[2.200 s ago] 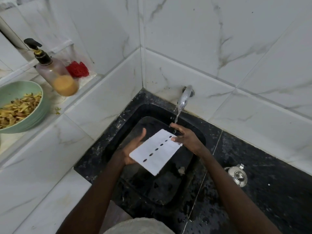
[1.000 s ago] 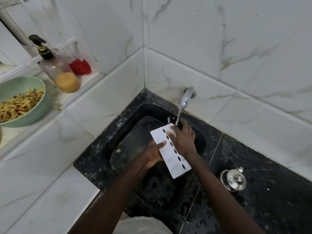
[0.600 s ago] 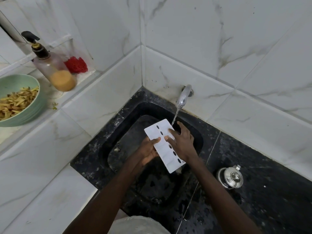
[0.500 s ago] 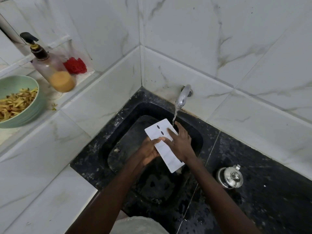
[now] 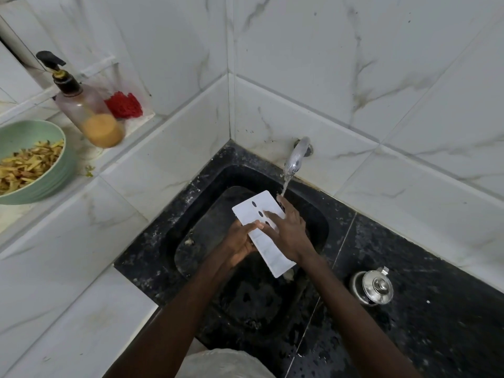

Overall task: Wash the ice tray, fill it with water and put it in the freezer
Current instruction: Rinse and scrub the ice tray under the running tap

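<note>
White ice tray over black sink, under tap stream. We note left hand gripping tray's left edge; right hand spread flat on top.

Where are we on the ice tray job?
Washing stage, in hand. The left hand grips the white ice tray over the black sink while the right hand rubs its face; the tap runs onto the right fingers. Nothing finished. Left: filling and the freezer, which is out of view.
</note>
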{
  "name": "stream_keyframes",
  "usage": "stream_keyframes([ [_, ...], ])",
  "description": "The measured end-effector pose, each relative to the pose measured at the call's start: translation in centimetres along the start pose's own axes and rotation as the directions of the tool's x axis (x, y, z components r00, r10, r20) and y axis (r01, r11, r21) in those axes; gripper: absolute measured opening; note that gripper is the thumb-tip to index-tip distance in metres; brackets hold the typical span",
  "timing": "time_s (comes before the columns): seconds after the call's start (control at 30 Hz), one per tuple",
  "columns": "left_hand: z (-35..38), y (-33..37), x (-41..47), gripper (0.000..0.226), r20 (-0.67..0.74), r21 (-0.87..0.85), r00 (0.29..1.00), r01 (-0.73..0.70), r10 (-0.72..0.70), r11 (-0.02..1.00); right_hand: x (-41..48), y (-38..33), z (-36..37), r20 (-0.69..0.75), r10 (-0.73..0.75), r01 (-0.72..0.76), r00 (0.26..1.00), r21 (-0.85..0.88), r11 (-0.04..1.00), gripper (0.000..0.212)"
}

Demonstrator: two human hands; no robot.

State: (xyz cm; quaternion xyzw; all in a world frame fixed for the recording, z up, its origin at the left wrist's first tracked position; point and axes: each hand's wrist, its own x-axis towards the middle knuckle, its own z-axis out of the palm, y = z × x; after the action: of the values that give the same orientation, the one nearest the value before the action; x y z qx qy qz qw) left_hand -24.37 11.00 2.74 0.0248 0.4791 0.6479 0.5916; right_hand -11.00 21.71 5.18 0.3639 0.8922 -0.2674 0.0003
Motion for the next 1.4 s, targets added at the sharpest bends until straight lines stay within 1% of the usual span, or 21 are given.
stream_keyframes([
  [0.1,-0.2,0.1,-0.1,0.057,0.013,0.005,1.000,0.013,-0.013,1.000,0.1,0.5,0.0,-0.078,0.029,-0.030,0.997,-0.022,0.999,0.051],
  [0.17,0.0,-0.4,-0.1,0.056,0.019,-0.015,0.999,0.033,-0.033,0.999,0.4,0.3,0.1,-0.108,0.108,-0.112,0.988,-0.033,0.993,0.056],
  [0.2,0.1,-0.6,-0.1,0.054,0.018,-0.024,0.999,0.037,-0.037,0.999,0.6,0.0,0.1,-0.097,0.139,-0.142,0.986,-0.027,0.989,0.059],
  [0.23,0.3,-0.7,-0.1,0.051,0.015,-0.027,0.999,0.035,-0.035,0.999,0.6,-0.3,0.3,-0.073,0.141,-0.143,0.987,-0.023,0.989,0.062],
  [0.3,0.3,-0.5,-0.1,0.047,0.016,-0.006,1.000,0.023,-0.023,1.000,0.5,-0.6,0.6,-0.010,0.076,-0.077,0.997,-0.029,0.997,0.064],
  [0.37,0.2,0.0,-0.2,0.043,0.010,0.002,1.000,0.019,-0.019,1.000,0.0,-0.4,0.6,0.015,0.020,-0.020,1.000,-0.027,0.999,0.062],
  [0.47,-0.2,0.5,-0.4,0.045,-0.014,-0.004,1.000,0.023,-0.024,1.000,-0.7,0.2,0.5,-0.052,0.049,-0.049,0.997,0.011,0.999,0.059],
  [0.57,-0.2,0.3,-0.3,0.049,-0.005,-0.011,1.000,0.011,-0.011,1.000,-1.1,0.6,0.6,-0.157,0.123,-0.112,0.980,0.078,0.991,0.064],
  [0.63,-0.2,0.1,-0.2,0.050,-0.006,-0.015,1.000,0.006,-0.006,1.000,-1.1,0.7,0.8,-0.133,0.124,-0.117,0.983,0.062,0.991,0.064],
  [0.73,-0.3,0.1,0.0,0.054,-0.025,-0.025,1.000,0.000,0.000,1.000,-1.5,0.8,1.3,-0.058,0.055,-0.056,0.997,-0.007,0.998,0.058],
  [0.83,-0.4,0.2,0.2,0.065,-0.025,-0.002,1.000,-0.004,0.004,1.000,-2.0,1.3,1.2,-0.120,0.033,-0.037,0.992,-0.038,0.999,0.049],
  [0.93,0.0,0.1,-0.1,0.055,0.008,-0.006,1.000,-0.011,0.011,1.000,-1.9,1.3,0.9,-0.185,0.118,-0.120,0.976,0.000,0.993,0.052],
  [1.0,0.3,0.0,-0.2,0.051,0.018,-0.023,1.000,0.000,0.001,1.000,-1.8,0.7,0.8,-0.158,0.133,-0.133,0.978,0.014,0.991,0.057],
  [1.07,0.2,0.1,-0.3,0.050,0.002,-0.034,1.000,0.004,-0.004,0.999,-1.9,0.2,0.9,-0.104,0.088,-0.088,0.991,0.008,0.996,0.060],
  [1.1,0.1,0.2,-0.2,0.050,-0.001,-0.037,1.000,0.002,-0.002,0.999,-1.9,0.1,0.9,-0.092,0.060,-0.060,0.994,0.001,0.998,0.060],
  [1.17,-0.4,0.2,-0.1,0.053,-0.004,-0.030,1.000,-0.013,0.013,0.999,-2.2,0.3,0.9,-0.123,0.030,-0.033,0.992,-0.022,0.999,0.054],
  [1.23,-0.5,0.2,-0.3,0.058,0.011,-0.025,1.000,-0.020,0.021,0.999,-2.3,0.7,0.8,-0.174,0.068,-0.073,0.982,-0.021,0.997,0.049],
  [1.27,-0.4,0.2,-0.4,0.058,0.028,-0.024,0.999,-0.020,0.020,1.000,-2.2,0.7,0.8,-0.179,0.109,-0.113,0.978,-0.011,0.994,0.052],
  [1.33,-0.1,0.0,-0.5,0.053,0.030,-0.038,0.999,-0.010,0.011,0.999,-2.1,0.6,0.7,-0.150,0.168,-0.167,0.974,0.017,0.986,0.060],
  [1.4,-0.1,0.0,-0.5,0.051,0.001,-0.054,1.000,0.002,-0.002,0.999,-2.0,0.1,0.8,-0.090,0.141,-0.139,0.986,0.030,0.990,0.067],
])
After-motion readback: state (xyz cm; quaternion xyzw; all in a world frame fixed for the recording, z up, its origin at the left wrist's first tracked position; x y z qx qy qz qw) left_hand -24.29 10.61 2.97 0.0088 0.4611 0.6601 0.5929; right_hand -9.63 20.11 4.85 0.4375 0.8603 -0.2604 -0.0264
